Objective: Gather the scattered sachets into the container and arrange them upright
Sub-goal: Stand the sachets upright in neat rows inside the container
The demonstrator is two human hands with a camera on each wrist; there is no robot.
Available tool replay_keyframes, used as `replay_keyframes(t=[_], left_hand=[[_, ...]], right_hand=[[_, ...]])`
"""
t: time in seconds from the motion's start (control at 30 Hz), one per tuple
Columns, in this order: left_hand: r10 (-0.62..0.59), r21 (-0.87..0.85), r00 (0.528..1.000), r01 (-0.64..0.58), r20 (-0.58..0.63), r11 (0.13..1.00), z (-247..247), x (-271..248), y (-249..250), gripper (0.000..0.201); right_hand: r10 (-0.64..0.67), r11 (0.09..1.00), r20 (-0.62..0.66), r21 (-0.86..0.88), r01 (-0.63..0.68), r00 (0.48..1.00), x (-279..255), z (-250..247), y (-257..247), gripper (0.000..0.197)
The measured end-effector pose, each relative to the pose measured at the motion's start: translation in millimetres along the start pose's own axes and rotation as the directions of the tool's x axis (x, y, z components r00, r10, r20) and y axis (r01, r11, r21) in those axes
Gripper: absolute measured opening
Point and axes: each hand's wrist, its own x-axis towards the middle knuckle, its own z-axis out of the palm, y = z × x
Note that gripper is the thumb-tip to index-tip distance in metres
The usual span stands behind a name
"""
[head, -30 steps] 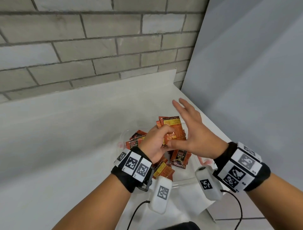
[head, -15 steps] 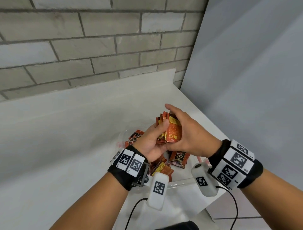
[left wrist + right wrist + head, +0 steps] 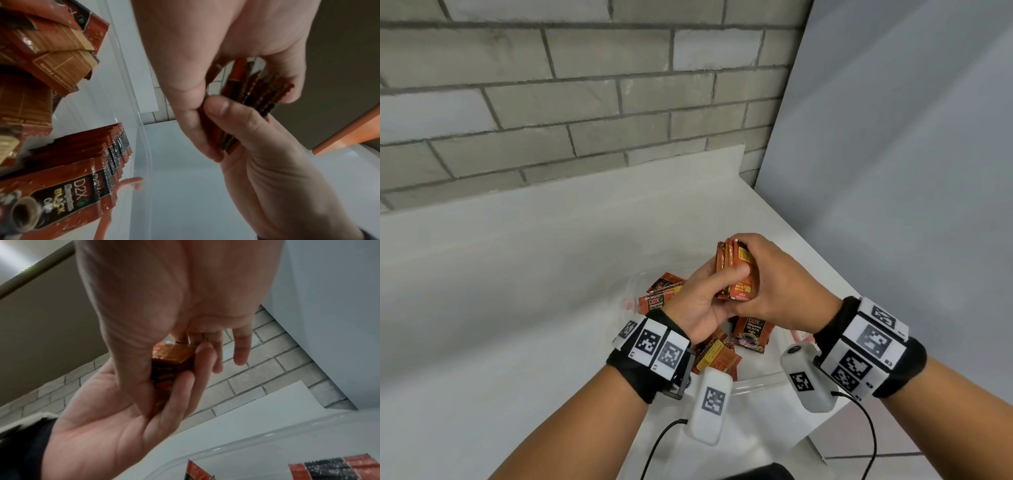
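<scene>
A stack of red-orange coffee sachets [image 3: 739,274] [image 3: 252,100] [image 3: 172,360] is held upright above the clear plastic container [image 3: 756,383]. My left hand [image 3: 709,294] grips the stack from the left, thumb across its front. My right hand [image 3: 774,281] wraps it from the right, fingers curled over the top edge. Loose sachets [image 3: 751,334] [image 3: 68,186] lie flat and tilted inside the container, some under my left wrist [image 3: 714,358], others at its far left [image 3: 661,294].
The container's rim [image 3: 144,146] [image 3: 236,444] sits near the right front corner of a white counter [image 3: 517,291]. A grey brick wall [image 3: 585,102] runs behind it and a pale panel [image 3: 893,171] stands to the right. Cables hang from both wrist cameras.
My right hand, spread flat beside the stack a second ago, has closed round it. Both hands have lifted the stack slightly and squared it up.
</scene>
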Motion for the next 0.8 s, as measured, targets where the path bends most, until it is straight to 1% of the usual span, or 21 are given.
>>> replay_keyframes(t=[0.07,0.1,0.13,0.17,0.2,0.23,0.3,0.4,0.47,0.53,0.57,0.67,0.7,0.73,0.77,0.8], left_hand=[[-0.043,-0.012,0.999,0.043,-0.019,0.999,0,1,-1,0.032],[-0.058,-0.026,0.998,0.058,-0.027,0.998,0,0,-1,0.026],[-0.059,-0.036,0.998,0.058,-0.027,0.998,-1,-1,0,0.026],[-0.050,-0.044,0.999,0.050,-0.021,0.998,-1,-2,0,0.031],[-0.043,-0.045,0.999,0.042,-0.022,0.998,-2,-3,1,0.037],[-0.041,-0.051,0.999,0.040,-0.017,0.998,-3,-4,1,0.042],[-0.037,-0.066,0.999,0.036,-0.016,0.997,-6,-6,1,0.044],[-0.031,-0.062,0.999,0.030,-0.022,0.998,-9,-5,1,0.052],[-0.028,-0.060,0.999,0.026,-0.030,0.998,-9,-4,0,0.050],[-0.027,-0.066,0.999,0.024,-0.037,0.998,-9,-3,-1,0.045],[-0.028,-0.071,0.999,0.026,-0.039,0.997,-9,-3,-1,0.044],[-0.044,-0.077,0.998,0.041,-0.035,0.996,-11,-2,-3,0.043],[-0.047,-0.092,0.998,0.043,-0.040,0.995,-11,-2,-2,0.042],[-0.045,-0.116,0.998,0.040,-0.043,0.992,-12,-2,-2,0.041],[-0.033,-0.145,0.999,0.027,-0.040,0.989,-13,-2,-2,0.043],[-0.019,-0.174,0.999,0.014,-0.029,0.985,-13,-2,-2,0.046]], right_hand=[[0.001,1.000,0.042,-0.030,0.001,0.999,1,0,2,0.080],[0.023,0.999,0.079,0.025,-0.025,0.997,1,-1,3,0.083],[0.057,0.990,0.111,0.121,-0.071,0.992,1,-3,5,0.085],[0.090,0.967,0.120,0.229,-0.115,0.989,1,-5,7,0.082],[0.114,0.939,0.100,0.315,-0.140,0.988,1,-7,10,0.075],[0.132,0.924,0.058,0.355,-0.144,0.990,0,-9,13,0.068],[0.148,0.931,-0.004,0.338,-0.138,0.989,-2,-12,19,0.055],[0.156,0.929,-0.011,0.342,-0.142,0.988,-4,-13,23,0.048],[0.174,0.923,-0.046,0.355,-0.147,0.984,-3,-14,24,0.039],[0.180,0.928,-0.119,0.349,-0.129,0.977,-1,-15,25,0.025],[0.186,0.928,-0.159,0.353,-0.120,0.970,0,-16,25,0.022],[0.211,0.904,-0.307,0.424,-0.065,0.928,1,-21,24,0.021],[0.193,0.899,-0.342,0.438,-0.025,0.920,0,-22,23,0.021],[0.149,0.908,-0.352,0.420,0.014,0.924,-2,-23,21,0.020],[0.081,0.930,-0.326,0.364,0.046,0.942,-4,-21,20,0.019],[0.004,0.954,-0.267,0.291,0.077,0.964,-6,-17,19,0.017]])
